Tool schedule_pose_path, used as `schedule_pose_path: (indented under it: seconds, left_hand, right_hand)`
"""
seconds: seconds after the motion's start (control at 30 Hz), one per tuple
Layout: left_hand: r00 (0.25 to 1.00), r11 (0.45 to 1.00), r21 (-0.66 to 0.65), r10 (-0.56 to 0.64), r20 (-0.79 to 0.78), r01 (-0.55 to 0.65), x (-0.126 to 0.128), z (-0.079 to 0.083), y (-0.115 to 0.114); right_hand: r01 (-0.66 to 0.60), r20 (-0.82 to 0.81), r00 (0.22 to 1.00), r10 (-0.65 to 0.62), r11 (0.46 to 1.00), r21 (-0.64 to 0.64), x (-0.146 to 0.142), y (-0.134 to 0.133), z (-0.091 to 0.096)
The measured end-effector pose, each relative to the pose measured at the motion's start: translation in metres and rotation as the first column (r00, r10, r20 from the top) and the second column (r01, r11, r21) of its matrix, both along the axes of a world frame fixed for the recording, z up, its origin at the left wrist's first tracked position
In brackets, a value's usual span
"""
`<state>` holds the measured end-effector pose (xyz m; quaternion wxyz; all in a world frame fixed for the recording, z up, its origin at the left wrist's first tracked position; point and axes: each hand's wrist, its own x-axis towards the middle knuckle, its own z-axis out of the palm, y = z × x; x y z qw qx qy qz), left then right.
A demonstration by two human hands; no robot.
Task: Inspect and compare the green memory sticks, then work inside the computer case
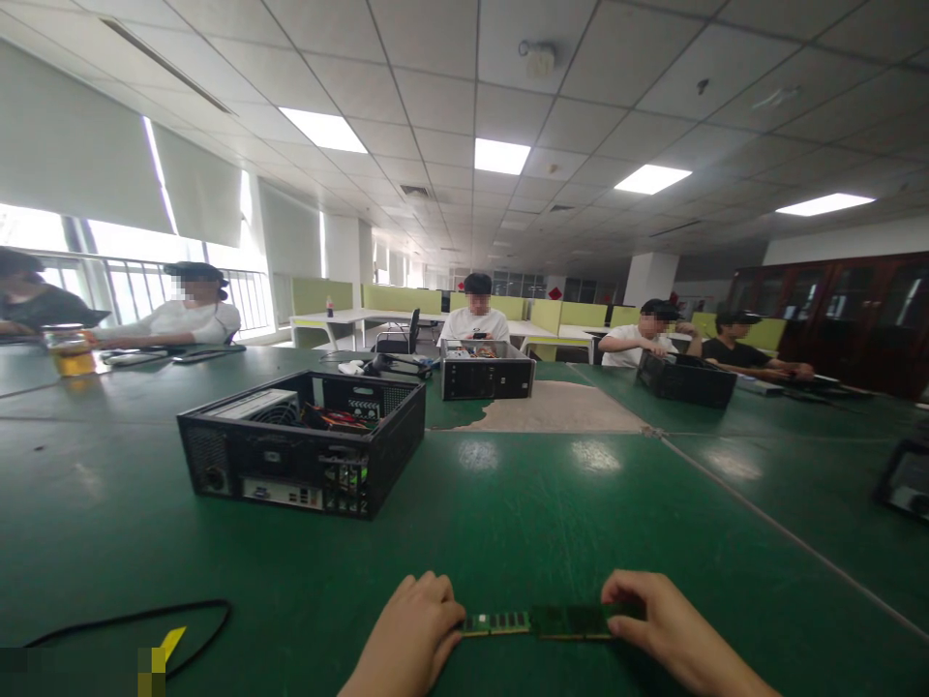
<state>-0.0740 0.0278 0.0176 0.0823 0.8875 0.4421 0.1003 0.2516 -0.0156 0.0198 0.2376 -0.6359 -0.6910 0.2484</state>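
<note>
A long green memory module [541,621] lies flat on the green table [508,523] near its front edge. My left hand [413,627] has curled fingers pinching the module's left end. At the module's right end, my right hand [657,620] grips it with closed fingers. Farther back on the left stands an open black computer case [301,440], its rear ports facing me and its inside showing.
A black cable [145,620] loops at the front left. Further computer cases [486,370] [686,379] stand farther back, with several people seated behind them. A jar of yellow liquid [69,350] sits far left. A dark device [904,479] is at the right edge.
</note>
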Motion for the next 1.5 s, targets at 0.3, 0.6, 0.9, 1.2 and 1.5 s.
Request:
schedule_pose_path:
  seconds: [0.3, 0.6, 0.9, 1.2, 1.5]
  left_hand:
    - [0.995, 0.998, 0.043, -0.039, -0.097, 0.043, 0.002, 0.002, 0.000]
    - [0.990, 0.996, 0.055, -0.066, -0.128, 0.074, 0.001, 0.007, 0.001]
    - [0.994, 0.997, 0.013, -0.071, -0.086, 0.072, -0.002, 0.010, -0.001]
    - [0.994, 0.998, -0.040, -0.038, 0.102, 0.042, -0.004, 0.002, -0.001]
    - [0.997, 0.996, -0.034, -0.082, 0.018, 0.082, 0.003, 0.004, -0.004]
  right_hand:
    - [-0.022, 0.009, 1.000, 0.022, 0.999, -0.023, 0.003, 0.000, 0.002]
    - [-0.009, 0.013, 1.000, 0.009, 1.000, -0.011, -0.001, 0.001, -0.005]
    - [-0.020, 0.034, 0.999, 0.021, 1.000, -0.014, -0.003, 0.003, -0.012]
    - [-0.057, 0.069, 0.996, 0.057, 0.998, 0.003, -0.008, -0.003, -0.002]
    - [-0.093, 0.126, 0.988, 0.092, 0.996, -0.003, -0.017, 0.000, -0.011]
